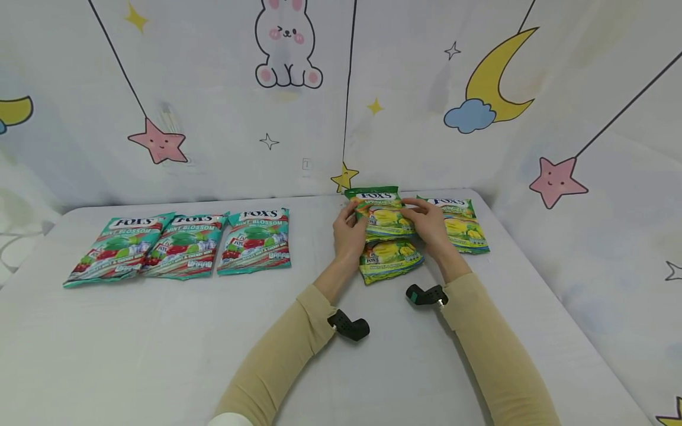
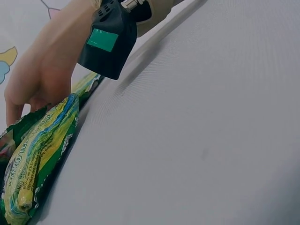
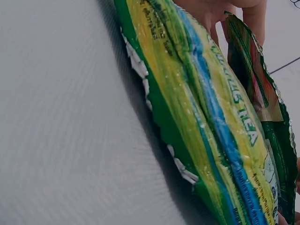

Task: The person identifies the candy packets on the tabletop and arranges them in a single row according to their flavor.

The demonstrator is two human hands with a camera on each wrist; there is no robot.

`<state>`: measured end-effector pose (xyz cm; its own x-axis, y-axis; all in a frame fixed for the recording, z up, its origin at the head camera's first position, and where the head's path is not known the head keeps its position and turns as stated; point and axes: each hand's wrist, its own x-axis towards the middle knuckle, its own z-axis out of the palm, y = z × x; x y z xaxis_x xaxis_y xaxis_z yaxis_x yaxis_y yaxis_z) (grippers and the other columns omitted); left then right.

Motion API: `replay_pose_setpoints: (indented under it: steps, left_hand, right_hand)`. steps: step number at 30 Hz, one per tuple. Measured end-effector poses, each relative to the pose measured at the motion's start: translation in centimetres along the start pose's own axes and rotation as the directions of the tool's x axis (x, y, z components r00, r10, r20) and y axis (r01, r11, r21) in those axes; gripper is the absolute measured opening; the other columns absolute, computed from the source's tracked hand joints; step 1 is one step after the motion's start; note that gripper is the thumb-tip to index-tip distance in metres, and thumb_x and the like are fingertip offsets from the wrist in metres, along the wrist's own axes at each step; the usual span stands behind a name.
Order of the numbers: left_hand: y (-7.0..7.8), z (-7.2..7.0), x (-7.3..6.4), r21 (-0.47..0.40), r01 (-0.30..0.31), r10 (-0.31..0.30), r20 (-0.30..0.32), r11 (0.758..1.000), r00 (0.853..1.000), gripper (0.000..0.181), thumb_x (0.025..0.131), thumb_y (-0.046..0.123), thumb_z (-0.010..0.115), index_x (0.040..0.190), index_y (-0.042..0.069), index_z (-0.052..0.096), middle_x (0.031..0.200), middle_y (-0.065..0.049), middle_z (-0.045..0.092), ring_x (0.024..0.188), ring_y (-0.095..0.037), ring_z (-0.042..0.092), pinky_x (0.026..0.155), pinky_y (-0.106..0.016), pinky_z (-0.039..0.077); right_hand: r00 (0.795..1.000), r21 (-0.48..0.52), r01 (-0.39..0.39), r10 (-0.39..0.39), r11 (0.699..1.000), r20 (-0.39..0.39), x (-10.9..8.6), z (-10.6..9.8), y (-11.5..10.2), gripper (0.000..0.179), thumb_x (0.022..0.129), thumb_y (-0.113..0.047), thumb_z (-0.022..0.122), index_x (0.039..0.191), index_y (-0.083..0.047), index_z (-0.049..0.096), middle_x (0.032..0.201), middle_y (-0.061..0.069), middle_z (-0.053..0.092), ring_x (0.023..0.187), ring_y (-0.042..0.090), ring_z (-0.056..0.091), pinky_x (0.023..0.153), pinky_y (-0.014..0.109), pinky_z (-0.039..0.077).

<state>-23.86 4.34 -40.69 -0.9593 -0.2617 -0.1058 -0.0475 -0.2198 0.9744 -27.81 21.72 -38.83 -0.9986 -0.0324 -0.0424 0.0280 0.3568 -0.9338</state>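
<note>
With left hand (image 1: 348,235) and right hand (image 1: 430,226), we are pinching the sides of the upper green packet (image 1: 385,216), right of centre, partly covering the lower green packet (image 1: 391,260). We are apparently arranging packets; the next move is probably calling for careful aligning before releasing.

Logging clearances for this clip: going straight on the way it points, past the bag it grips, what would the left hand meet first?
Past that bag, the left hand would probably meet the backdrop first; the depth between is unclear.
</note>
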Motion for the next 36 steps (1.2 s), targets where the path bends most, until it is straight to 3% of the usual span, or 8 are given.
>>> replay_pose_setpoints:
  steps: [6,12,21,29,36]
  left_hand:
    - [0.1,-0.2,0.0,-0.004,-0.008,0.007,-0.022,1.0,1.0,0.04,0.1,0.014,0.054,0.14,0.018,0.057,0.139,-0.009,0.056,0.122,-0.022,0.06,0.097,-0.037,0.052]
    - [0.2,-0.3,0.2,-0.015,-0.018,0.017,-0.038,1.0,0.999,0.041,0.098,0.009,0.054,0.138,0.015,0.059,0.143,-0.006,0.053,0.124,-0.022,0.059,0.096,-0.036,0.053]
    - [0.6,-0.7,0.3,-0.039,0.008,-0.01,-0.049,0.999,0.999,0.04,0.099,0.006,0.054,0.137,0.018,0.059,0.137,-0.006,0.056,0.117,-0.023,0.062,0.094,-0.037,0.054]
    - [0.9,-1.4,0.4,-0.063,-0.002,-0.001,-0.05,0.998,0.999,0.042,0.096,0.0,0.053,0.135,0.015,0.061,0.136,-0.007,0.056,0.119,-0.024,0.061,0.093,-0.036,0.054]
    - [1.2,-2.4,0.2,-0.08,0.021,-0.024,-0.038,0.997,0.999,0.044,0.096,-0.002,0.051,0.137,0.013,0.059,0.139,-0.009,0.052,0.122,-0.025,0.058,0.096,-0.037,0.052]
  right_hand:
    - [1.0,0.022,-0.023,0.023,0.999,0.001,0.0,-0.1,-0.3,0.041,0.1,-0.024,0.061,0.14,-0.013,0.059,0.115,0.004,0.055,0.098,0.019,0.053,0.085,0.035,0.045]
    - [0.999,0.04,-0.044,0.044,0.998,0.002,0.0,0.0,-0.7,0.04,0.099,-0.022,0.062,0.138,-0.011,0.06,0.12,0.005,0.053,0.101,0.018,0.053,0.085,0.031,0.046]
    - [1.0,0.068,-0.029,0.028,0.997,0.011,-0.4,0.3,-1.4,0.039,0.099,-0.017,0.062,0.137,-0.008,0.06,0.124,0.008,0.048,0.103,0.02,0.05,0.087,0.03,0.046]
    - [0.999,0.042,-0.006,0.005,0.999,0.033,-0.7,0.5,-2.0,0.04,0.099,-0.018,0.062,0.138,-0.008,0.059,0.131,0.016,0.048,0.112,0.026,0.051,0.099,0.039,0.046]
    - [0.998,0.048,-0.005,0.003,0.999,0.056,-0.9,1.0,-2.2,0.039,0.098,-0.018,0.064,0.136,-0.009,0.061,0.124,0.012,0.05,0.104,0.024,0.054,0.093,0.04,0.046]
